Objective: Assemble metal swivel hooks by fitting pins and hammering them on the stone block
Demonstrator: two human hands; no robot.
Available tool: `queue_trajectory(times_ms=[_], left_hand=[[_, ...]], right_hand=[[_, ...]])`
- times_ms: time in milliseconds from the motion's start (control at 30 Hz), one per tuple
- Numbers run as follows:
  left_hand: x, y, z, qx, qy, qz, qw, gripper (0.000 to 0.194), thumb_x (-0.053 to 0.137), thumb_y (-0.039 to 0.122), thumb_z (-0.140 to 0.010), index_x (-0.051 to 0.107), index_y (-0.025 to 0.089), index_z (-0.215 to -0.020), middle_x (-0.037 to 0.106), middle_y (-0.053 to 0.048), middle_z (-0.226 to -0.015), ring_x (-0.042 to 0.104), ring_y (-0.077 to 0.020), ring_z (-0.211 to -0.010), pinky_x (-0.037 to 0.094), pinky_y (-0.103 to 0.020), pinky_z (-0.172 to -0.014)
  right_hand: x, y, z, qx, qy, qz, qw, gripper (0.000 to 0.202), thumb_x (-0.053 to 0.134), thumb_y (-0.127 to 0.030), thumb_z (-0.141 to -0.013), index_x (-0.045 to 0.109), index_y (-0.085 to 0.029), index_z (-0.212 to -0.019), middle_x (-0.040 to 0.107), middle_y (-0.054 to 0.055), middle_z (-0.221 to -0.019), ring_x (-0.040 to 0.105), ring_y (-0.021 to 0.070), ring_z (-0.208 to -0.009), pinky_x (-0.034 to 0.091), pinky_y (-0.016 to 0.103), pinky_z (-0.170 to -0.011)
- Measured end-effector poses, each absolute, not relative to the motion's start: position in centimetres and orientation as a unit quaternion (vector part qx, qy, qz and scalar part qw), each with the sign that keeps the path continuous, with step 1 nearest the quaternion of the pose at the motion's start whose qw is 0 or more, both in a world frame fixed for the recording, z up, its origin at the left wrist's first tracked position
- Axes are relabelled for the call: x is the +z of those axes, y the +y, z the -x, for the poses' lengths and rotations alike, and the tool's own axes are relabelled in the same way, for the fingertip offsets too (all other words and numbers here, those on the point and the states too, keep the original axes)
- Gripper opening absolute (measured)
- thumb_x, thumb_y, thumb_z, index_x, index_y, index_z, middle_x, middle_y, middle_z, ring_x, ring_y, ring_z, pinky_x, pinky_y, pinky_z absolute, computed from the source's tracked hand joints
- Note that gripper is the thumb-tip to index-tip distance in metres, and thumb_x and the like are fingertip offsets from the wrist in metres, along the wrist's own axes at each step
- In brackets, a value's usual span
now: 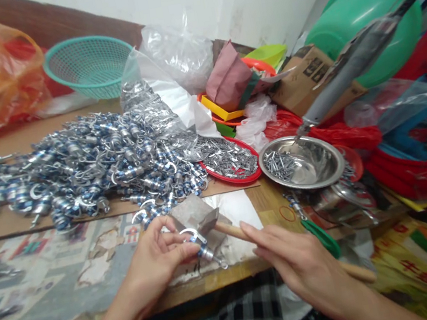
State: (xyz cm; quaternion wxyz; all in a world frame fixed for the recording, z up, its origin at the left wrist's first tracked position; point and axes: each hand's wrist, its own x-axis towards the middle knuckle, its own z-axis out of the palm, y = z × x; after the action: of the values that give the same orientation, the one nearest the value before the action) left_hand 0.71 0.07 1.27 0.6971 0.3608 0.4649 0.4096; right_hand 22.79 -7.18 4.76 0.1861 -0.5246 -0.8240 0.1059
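Left hand [160,257] has thumb and fingers pinched on a blue-banded metal fitting [206,252], just below the frame's centre. Right hand [301,257], lower right, is wrapped around a wooden-handled hammer [231,229]; its head perhaps touches the fitting, though blur obscures this. Similar fittings [75,166] lie heaped at centre left.
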Motion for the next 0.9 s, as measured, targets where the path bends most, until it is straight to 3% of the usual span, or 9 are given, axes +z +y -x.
queue_trajectory(times_ms=[167,333,500,567,667,767,900], left_hand=[[1.2,-0.1,-0.7,0.408,0.464,-0.363,0.698,0.049,0.081,0.019,-0.048,0.042,0.021,-0.078,0.070,0.005,-0.060,0.066,-0.0158,-0.054,0.055,-0.028,-0.055],[1.5,-0.4,-0.4,0.387,0.499,-0.447,0.634,0.030,0.077,0.022,-0.055,0.065,0.017,-0.082,0.072,-0.003,-0.064,0.067,-0.0200,-0.062,0.052,-0.030,-0.062],[1.5,-0.2,-0.1,0.406,0.502,-0.574,0.504,0.002,0.074,0.022,-0.059,0.074,0.022,-0.062,0.071,-0.005,-0.074,0.064,-0.0228,-0.073,0.050,-0.032,-0.071],[1.4,0.0,-0.2,0.423,0.485,-0.604,0.470,0.002,0.073,0.025,-0.061,0.075,0.024,-0.061,0.067,-0.005,-0.079,0.062,-0.0222,-0.078,0.049,-0.029,-0.070],[1.4,0.1,-0.5,0.418,0.486,-0.635,0.432,0.005,0.070,0.028,-0.065,0.075,0.026,-0.063,0.061,-0.004,-0.080,0.059,-0.0201,-0.074,0.047,-0.027,-0.063],[1.6,0.0,-0.6,0.399,0.491,-0.644,0.430,0.006,0.069,0.027,-0.066,0.075,0.026,-0.064,0.062,-0.004,-0.076,0.059,-0.0197,-0.071,0.046,-0.027,-0.064],[2.0,0.0,-0.4,0.372,0.490,-0.644,0.454,0.009,0.067,0.027,-0.069,0.076,0.026,-0.068,0.065,-0.004,-0.074,0.061,-0.0209,-0.073,0.045,-0.027,-0.067]], right_hand=[[3.4,-7.0,-23.4,0.143,-0.802,0.539,0.214,0.047,0.041,-0.014,-0.088,0.042,-0.027,-0.134,0.066,0.006,-0.103,0.063,0.0177,-0.090,0.052,0.029,-0.076],[1.6,-3.4,-25.4,0.187,-0.712,0.639,0.224,0.045,0.053,-0.026,-0.083,0.051,-0.017,-0.127,0.062,0.010,-0.115,0.059,0.0218,-0.102,0.047,0.036,-0.088],[1.6,1.6,-25.6,0.150,-0.754,0.620,0.158,0.026,0.049,-0.030,-0.087,0.069,-0.020,-0.101,0.069,0.006,-0.092,0.063,0.0194,-0.085,0.048,0.032,-0.077],[2.0,4.9,-25.7,0.079,-0.743,0.641,0.175,0.026,0.047,-0.026,-0.089,0.067,-0.019,-0.103,0.067,0.006,-0.093,0.061,0.0174,-0.089,0.047,0.029,-0.081],[2.1,11.2,-26.6,0.027,-0.703,0.686,0.188,0.029,0.047,-0.020,-0.089,0.057,-0.014,-0.116,0.058,0.011,-0.116,0.053,0.0192,-0.109,0.041,0.033,-0.094],[1.6,16.6,-27.8,0.009,-0.666,0.725,0.173,0.030,0.051,-0.028,-0.089,0.053,-0.016,-0.116,0.054,0.010,-0.119,0.055,0.0209,-0.104,0.046,0.041,-0.088],[0.8,19.1,-28.0,0.015,-0.656,0.741,0.139,0.030,0.052,-0.031,-0.089,0.052,-0.017,-0.115,0.055,0.008,-0.115,0.058,0.0193,-0.096,0.050,0.040,-0.080]])
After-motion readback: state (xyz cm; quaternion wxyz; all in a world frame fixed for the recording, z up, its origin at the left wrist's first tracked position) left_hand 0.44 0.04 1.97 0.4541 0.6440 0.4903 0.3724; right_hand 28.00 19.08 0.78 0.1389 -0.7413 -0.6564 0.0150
